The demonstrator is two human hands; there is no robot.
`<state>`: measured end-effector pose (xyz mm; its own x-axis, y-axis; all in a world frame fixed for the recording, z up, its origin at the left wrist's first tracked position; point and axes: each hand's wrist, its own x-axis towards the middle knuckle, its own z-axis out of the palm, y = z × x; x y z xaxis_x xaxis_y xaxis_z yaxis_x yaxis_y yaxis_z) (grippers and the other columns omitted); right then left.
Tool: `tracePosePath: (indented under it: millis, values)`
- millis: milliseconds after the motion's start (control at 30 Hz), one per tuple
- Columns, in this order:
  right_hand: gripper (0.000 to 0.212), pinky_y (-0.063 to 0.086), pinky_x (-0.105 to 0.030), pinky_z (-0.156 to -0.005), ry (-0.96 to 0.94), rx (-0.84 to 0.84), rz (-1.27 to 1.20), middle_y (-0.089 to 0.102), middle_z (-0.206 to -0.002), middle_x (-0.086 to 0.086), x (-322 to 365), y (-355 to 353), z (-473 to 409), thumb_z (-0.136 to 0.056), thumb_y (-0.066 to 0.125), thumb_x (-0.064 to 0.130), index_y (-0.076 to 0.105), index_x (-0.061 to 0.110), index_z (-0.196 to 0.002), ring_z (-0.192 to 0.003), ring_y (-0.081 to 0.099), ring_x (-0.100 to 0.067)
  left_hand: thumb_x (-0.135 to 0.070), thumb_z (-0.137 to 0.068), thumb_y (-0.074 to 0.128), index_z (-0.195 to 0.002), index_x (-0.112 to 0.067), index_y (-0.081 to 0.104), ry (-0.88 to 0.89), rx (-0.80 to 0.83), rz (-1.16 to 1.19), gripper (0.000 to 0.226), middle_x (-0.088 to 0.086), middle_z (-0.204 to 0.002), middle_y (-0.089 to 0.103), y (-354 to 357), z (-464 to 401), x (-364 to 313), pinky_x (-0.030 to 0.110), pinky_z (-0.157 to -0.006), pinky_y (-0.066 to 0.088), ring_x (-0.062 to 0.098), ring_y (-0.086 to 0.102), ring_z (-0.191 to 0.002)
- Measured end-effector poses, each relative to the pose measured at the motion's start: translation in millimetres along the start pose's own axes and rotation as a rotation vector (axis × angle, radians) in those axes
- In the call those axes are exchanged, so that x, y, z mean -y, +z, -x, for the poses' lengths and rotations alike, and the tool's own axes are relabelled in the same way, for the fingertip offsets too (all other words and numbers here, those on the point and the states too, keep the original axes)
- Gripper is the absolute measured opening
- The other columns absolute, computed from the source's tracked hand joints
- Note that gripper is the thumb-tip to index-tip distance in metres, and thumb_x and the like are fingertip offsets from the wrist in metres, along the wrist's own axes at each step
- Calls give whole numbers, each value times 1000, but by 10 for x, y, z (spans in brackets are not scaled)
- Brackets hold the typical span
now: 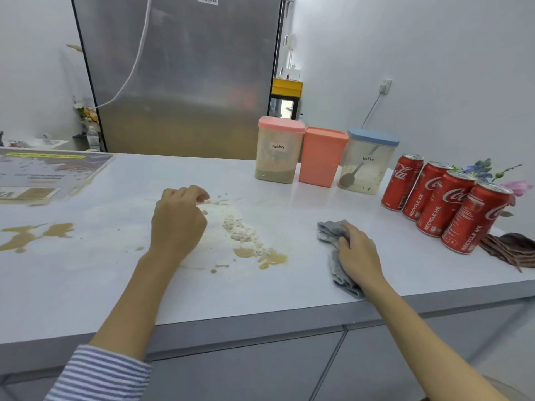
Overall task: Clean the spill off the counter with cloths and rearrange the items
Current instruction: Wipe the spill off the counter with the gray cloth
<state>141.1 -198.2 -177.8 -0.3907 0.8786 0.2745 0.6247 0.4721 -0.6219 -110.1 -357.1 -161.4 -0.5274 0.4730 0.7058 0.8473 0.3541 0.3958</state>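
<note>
On the white counter [289, 285] lies a pile of pale powder [241, 231] with a brown liquid puddle [269, 257] at its near end. A second brown spill [29, 235] spreads at the far left. My left hand [178, 219] hovers just left of the powder, fingers curled, holding nothing that I can see. My right hand [359, 254] grips a crumpled grey cloth [333, 241] and presses it on the counter right of the puddle.
At the back stand a pink-lidded "mocha" container [278, 151], an orange container [321, 156] and a blue-lidded "latte" container [367, 162]. Several red cola cans [445, 199] line the right side, with a brown cloth [512, 248] and flowers [492, 172] beyond. A laminated sheet [43, 172] lies far left.
</note>
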Motion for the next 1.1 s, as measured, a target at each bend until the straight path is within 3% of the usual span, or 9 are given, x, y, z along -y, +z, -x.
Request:
tracePosePath:
  millis: [67,200,300,467,567,667,833,1000,1100]
  values:
    - [33,38,-36,-86,-50,26,47,53,-125,-11,185,206,102,-94,35,7,46,12,-125,-112,46,-30,-5,-66,26,-100,-9,65,-37,-13,9,52,5,-98,68,-107,10,96,42,-78,43,33,50,-99]
    - [48,31,-33,-100,-104,96,85,39,-138,-12,879,772,237,-92,38,8,30,8,-140,-126,37,-28,-2,-68,30,-99,-8,65,-69,-33,-6,48,7,-96,68,-211,9,336,42,-75,44,34,50,-99]
    - [54,31,-31,-100,-73,103,61,41,-134,-12,1303,1150,144,-85,42,4,32,7,-138,-124,39,-28,3,-68,32,-97,-6,66,-84,-36,-16,46,9,-93,68,-174,27,432,42,-73,44,35,51,-95]
    - [46,41,-31,-100,-45,203,-467,57,-128,-11,1669,1294,-92,-88,35,-5,54,9,-126,-121,51,-27,9,-69,35,-96,-6,65,-28,-38,-17,43,10,-92,67,-101,-30,328,40,-70,41,35,52,-95]
    - [41,44,-40,-102,23,117,-670,64,-119,-12,1472,973,-253,-89,35,-5,61,9,-118,-116,56,-28,4,-66,31,-95,-7,66,19,-19,3,46,9,-92,68,-66,-94,279,40,-70,42,35,53,-94]
    - [40,44,-37,-101,28,29,-564,63,-119,-9,1026,516,-367,-90,36,-4,60,11,-118,-113,57,-25,3,-64,32,-91,-7,67,69,-7,7,46,8,-86,68,-2,-164,214,39,-69,43,35,56,-88]
    - [37,35,-26,-83,18,48,-69,55,-127,-6,518,449,-146,-94,37,3,49,16,-127,-113,50,-23,6,-62,33,-83,-7,67,165,-12,-10,42,6,-74,67,110,-147,195,36,-61,45,33,59,-76]
    - [37,33,-22,-80,-179,105,-74,54,-125,-3,1040,928,151,-93,39,3,49,17,-126,-114,48,-19,6,-61,33,-82,-7,67,201,-16,-36,42,6,-72,66,127,-161,215,32,-59,41,33,59,-75]
    - [36,34,-6,-79,-268,167,-147,58,-122,1,1106,898,387,-93,42,3,53,17,-125,-105,49,-11,7,-60,36,-83,-6,67,192,-15,-33,41,7,-72,66,109,-138,227,31,-60,38,34,58,-76]
